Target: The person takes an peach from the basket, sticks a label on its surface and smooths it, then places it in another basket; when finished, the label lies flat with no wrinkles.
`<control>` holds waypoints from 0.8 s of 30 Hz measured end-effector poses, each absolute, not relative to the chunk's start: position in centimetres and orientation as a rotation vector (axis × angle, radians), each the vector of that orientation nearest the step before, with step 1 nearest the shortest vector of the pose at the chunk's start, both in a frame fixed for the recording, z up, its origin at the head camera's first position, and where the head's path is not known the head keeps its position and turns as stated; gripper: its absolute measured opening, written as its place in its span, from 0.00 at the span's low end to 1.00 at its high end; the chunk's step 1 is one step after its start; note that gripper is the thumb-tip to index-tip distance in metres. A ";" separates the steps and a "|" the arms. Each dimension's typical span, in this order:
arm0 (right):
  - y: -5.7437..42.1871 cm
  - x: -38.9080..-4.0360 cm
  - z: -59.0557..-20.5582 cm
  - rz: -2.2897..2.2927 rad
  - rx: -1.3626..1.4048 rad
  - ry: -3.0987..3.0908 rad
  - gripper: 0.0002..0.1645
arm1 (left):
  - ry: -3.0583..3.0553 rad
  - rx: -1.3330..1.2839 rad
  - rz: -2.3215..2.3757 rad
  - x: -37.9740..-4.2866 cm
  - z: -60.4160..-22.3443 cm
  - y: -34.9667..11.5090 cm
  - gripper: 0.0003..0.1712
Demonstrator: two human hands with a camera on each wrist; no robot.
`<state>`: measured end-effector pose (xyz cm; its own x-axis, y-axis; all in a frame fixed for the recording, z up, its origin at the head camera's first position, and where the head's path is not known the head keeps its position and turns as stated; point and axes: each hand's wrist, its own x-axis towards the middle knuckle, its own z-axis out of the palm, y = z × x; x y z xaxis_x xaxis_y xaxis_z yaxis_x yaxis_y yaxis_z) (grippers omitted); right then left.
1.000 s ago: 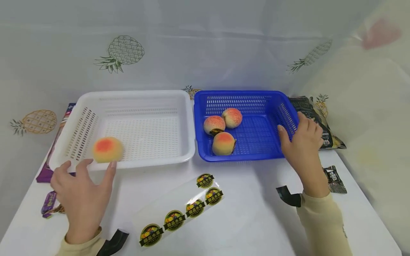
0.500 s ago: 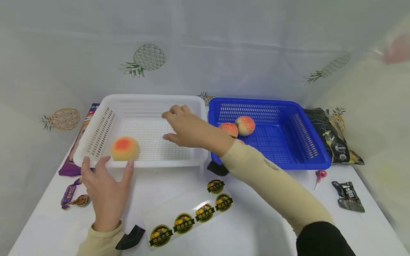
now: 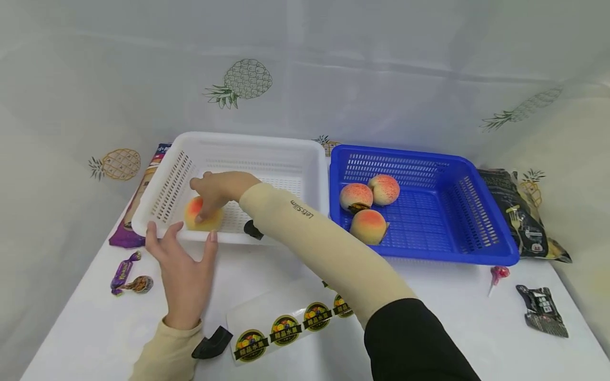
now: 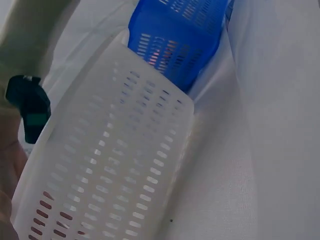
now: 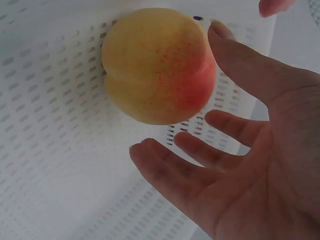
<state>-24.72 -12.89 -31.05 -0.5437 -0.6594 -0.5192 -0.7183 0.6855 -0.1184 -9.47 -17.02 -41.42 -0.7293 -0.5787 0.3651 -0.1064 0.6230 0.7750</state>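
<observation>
A yellow peach with a red blush (image 3: 192,216) lies in the front left of the white plastic basket (image 3: 248,138). Over it reaches my right hand (image 3: 216,191), covering part of it. The right wrist view shows the peach (image 5: 155,70) beside that hand's spread thumb and fingers, with gaps around it. My left hand (image 3: 185,278) has its spread fingers and thumb at the white basket's front rim, just below the peach. To the right, the blue basket (image 3: 493,233) holds three peaches (image 3: 369,227), and a black label shows on one of them.
A sheet of round fruit stickers (image 3: 284,329) lies in front, partly under the right sleeve. Wrapped candies (image 3: 123,272) are at left; a lollipop (image 3: 499,274) and a black packet (image 3: 543,311) at right. Snack bags (image 3: 521,217) stand beside the baskets.
My right hand has swung left from the blue basket's right side, across the white basket, to the peach. The left hand stays at the front rim. The head view has shifted.
</observation>
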 end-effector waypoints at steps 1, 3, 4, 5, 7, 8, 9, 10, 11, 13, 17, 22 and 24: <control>-12.9 -24.8 -31.1 0.138 -1.046 2.352 0.45 | -2.237 0.531 -1.021 -9.5 -41.5 -16.9 0.38; -12.9 -25.0 -31.3 0.117 -1.005 2.326 0.44 | -2.233 0.523 -1.024 -9.6 -41.6 -16.6 0.38; -12.9 -25.1 -31.3 0.110 -0.982 2.313 0.44 | -2.228 0.514 -1.021 -9.7 -41.7 -16.6 0.38; -12.9 -25.2 -31.4 0.104 -0.966 2.300 0.44 | -2.225 0.509 -1.020 -9.7 -41.7 -16.5 0.38; -12.9 -25.2 -31.5 0.113 -0.951 2.278 0.44 | -2.219 0.499 -1.008 -9.7 -41.9 -16.5 0.37; -12.9 -25.2 -31.6 0.125 -0.949 2.275 0.45 | -2.218 0.494 -1.000 -9.7 -41.9 -16.5 0.37; -13.0 -25.1 -31.6 0.140 -0.955 2.277 0.45 | -2.215 0.490 -0.991 -9.7 -42.0 -16.5 0.37; -13.0 -25.1 -31.7 0.155 -0.964 2.282 0.46 | -2.210 0.484 -0.985 -9.7 -42.0 -16.5 0.37; -13.0 -25.0 -31.7 0.163 -0.971 2.287 0.45 | -2.206 0.477 -0.978 -9.7 -42.0 -16.5 0.37; -13.1 -24.9 -31.7 0.175 -0.990 2.305 0.42 | -2.200 0.467 -0.975 -9.7 -42.0 -16.4 0.37; -12.9 -25.0 -31.4 0.140 -1.019 2.319 0.35 | -2.201 0.456 -0.978 -9.9 -42.1 -16.4 0.37; -11.9 -24.9 -29.4 0.114 -1.166 2.327 0.35 | -2.196 0.465 -0.981 -9.9 -42.3 -16.9 0.36; -11.1 -24.6 -27.8 0.088 -1.235 2.340 0.36 | -2.184 0.463 -0.984 -9.8 -42.2 -17.2 0.36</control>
